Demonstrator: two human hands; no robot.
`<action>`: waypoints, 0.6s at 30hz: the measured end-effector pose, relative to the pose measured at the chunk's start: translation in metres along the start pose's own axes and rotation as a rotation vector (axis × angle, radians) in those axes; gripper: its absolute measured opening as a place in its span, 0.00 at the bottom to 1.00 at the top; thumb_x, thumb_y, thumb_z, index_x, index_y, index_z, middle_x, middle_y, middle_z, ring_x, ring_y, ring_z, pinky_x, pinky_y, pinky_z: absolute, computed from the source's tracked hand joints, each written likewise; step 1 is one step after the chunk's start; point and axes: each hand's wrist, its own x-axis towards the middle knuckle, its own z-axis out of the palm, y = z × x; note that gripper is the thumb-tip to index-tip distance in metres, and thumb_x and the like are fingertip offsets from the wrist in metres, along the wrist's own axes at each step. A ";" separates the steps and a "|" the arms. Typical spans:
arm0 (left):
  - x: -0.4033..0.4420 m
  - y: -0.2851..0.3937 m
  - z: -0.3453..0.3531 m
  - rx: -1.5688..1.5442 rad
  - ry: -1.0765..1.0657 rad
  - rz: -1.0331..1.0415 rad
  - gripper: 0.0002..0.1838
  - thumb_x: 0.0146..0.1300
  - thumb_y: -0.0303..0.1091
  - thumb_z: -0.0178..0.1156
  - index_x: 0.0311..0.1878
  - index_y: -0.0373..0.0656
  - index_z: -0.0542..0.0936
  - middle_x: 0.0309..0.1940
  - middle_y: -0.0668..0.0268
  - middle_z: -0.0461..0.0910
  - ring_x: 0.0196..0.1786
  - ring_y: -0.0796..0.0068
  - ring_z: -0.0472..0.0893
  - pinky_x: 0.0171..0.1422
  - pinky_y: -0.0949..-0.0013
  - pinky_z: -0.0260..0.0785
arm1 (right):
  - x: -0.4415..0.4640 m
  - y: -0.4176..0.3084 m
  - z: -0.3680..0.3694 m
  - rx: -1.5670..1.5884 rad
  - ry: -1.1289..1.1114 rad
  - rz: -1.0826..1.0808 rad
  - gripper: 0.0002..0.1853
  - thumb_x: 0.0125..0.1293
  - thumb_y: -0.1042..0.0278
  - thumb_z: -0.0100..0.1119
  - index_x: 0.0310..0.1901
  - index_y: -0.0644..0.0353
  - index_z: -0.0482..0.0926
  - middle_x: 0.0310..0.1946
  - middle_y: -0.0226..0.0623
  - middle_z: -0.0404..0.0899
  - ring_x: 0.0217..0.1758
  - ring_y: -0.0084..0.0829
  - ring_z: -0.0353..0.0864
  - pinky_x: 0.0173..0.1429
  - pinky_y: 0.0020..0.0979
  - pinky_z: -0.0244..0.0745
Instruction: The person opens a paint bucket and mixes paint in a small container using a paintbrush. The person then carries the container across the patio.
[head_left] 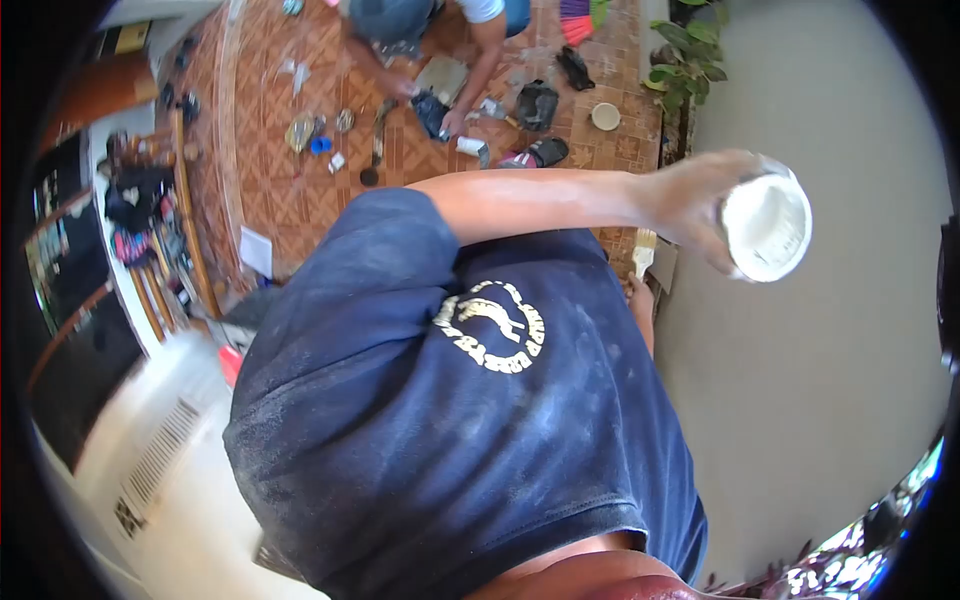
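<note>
With my arm stretched across my body toward the wall, my left hand [690,205] is closed around a white paint cup [768,228]. The cup tilts toward me, showing its round rim and whitish inside. Low beside my right side, partly hidden by my dark blue shirt, my right hand [641,292] grips a paintbrush [643,257]. Its pale bristles point away from me, near the foot of the wall.
A plain grey wall [800,390] runs along my right. On the tiled floor [275,110], a crouching person [395,25] handles a dark cloth-like item [430,115]. Nearby lie a pale bowl [605,117], shoes [545,153] and scattered items. A leafy plant [690,50] stands against the wall.
</note>
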 end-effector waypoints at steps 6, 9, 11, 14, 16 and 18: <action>-0.108 0.074 -0.073 0.334 0.357 -0.101 0.51 0.36 0.43 0.83 0.64 0.37 0.67 0.57 0.57 0.75 0.60 0.63 0.75 0.67 0.62 0.65 | 0.005 -0.107 -0.004 -0.136 -0.052 0.010 0.12 0.66 0.55 0.61 0.32 0.49 0.70 0.15 0.20 0.60 0.12 0.17 0.55 0.15 0.23 0.48; -0.174 0.108 -0.088 0.380 0.546 -0.167 0.53 0.36 0.38 0.84 0.66 0.35 0.65 0.60 0.57 0.73 0.62 0.68 0.74 0.69 0.62 0.65 | 0.009 -0.127 -0.002 -0.312 -0.013 -0.047 0.13 0.66 0.54 0.60 0.30 0.48 0.69 0.15 0.19 0.59 0.12 0.16 0.54 0.15 0.22 0.47; -0.215 0.131 -0.088 0.451 0.681 -0.239 0.53 0.35 0.37 0.84 0.66 0.36 0.65 0.60 0.56 0.73 0.63 0.64 0.74 0.69 0.60 0.65 | 0.013 -0.136 0.007 -0.307 -0.051 -0.058 0.13 0.66 0.54 0.60 0.31 0.49 0.69 0.15 0.19 0.59 0.12 0.17 0.55 0.15 0.22 0.47; -0.261 0.163 -0.089 0.474 0.917 -0.278 0.53 0.34 0.31 0.84 0.66 0.36 0.63 0.61 0.53 0.71 0.64 0.61 0.74 0.69 0.57 0.66 | 0.010 -0.148 0.026 -0.444 -0.078 -0.064 0.12 0.65 0.56 0.60 0.30 0.50 0.70 0.15 0.20 0.60 0.12 0.18 0.56 0.16 0.24 0.50; -0.288 0.180 -0.091 0.451 1.088 -0.269 0.52 0.37 0.28 0.82 0.67 0.35 0.61 0.61 0.53 0.71 0.63 0.62 0.74 0.67 0.58 0.69 | 0.013 -0.153 0.039 -0.542 -0.110 -0.073 0.12 0.64 0.56 0.61 0.28 0.50 0.71 0.15 0.20 0.61 0.12 0.18 0.56 0.17 0.25 0.52; -0.309 0.193 -0.098 0.454 1.232 -0.226 0.51 0.40 0.25 0.80 0.67 0.36 0.60 0.61 0.53 0.71 0.62 0.61 0.75 0.67 0.58 0.71 | 0.025 -0.162 0.059 -0.765 -0.145 -0.048 0.11 0.63 0.56 0.61 0.30 0.52 0.74 0.16 0.22 0.63 0.13 0.20 0.58 0.18 0.27 0.52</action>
